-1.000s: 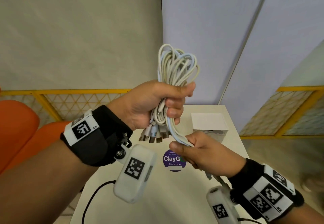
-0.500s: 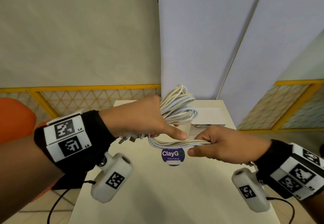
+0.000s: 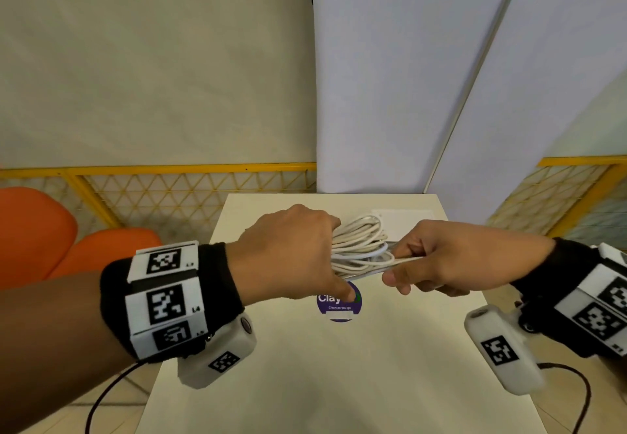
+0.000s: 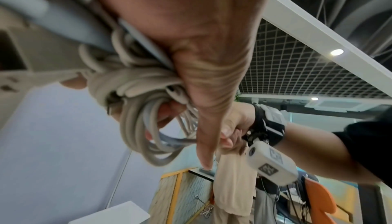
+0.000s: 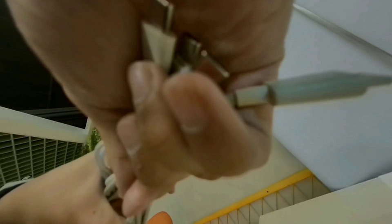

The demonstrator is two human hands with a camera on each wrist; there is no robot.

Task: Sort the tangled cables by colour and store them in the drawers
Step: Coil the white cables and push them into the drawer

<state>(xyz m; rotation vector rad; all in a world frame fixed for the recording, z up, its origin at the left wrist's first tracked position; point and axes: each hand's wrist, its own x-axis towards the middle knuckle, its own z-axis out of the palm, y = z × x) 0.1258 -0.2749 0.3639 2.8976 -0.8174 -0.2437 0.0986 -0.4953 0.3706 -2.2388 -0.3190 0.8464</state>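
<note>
A coiled bundle of white cables (image 3: pixel 359 247) hangs between both hands above the white table (image 3: pixel 339 365). My left hand (image 3: pixel 295 257) grips the bundle's left side, thumb pointing down; the left wrist view shows the cable loops (image 4: pixel 135 103) wrapped in its fingers. My right hand (image 3: pixel 437 257) grips the right side of the bundle. In the right wrist view several metal USB plugs (image 5: pixel 165 31) sit inside the right hand's curled fingers (image 5: pixel 184 103). The white drawer unit (image 3: pixel 403 223) stands at the table's far right, mostly hidden behind the cables and the right hand.
A round purple ClayGo sticker (image 3: pixel 339 304) lies on the table under the hands. Orange chairs (image 3: pixel 51 230) stand left of the table. A yellow mesh fence (image 3: pixel 169 189) runs behind it, with white panels (image 3: pixel 390 77) beyond.
The bundle came down from upright at chest height to lying sideways low over the table. My left hand turned palm down, and my right hand shifted from one strand to the bundle's right side.
</note>
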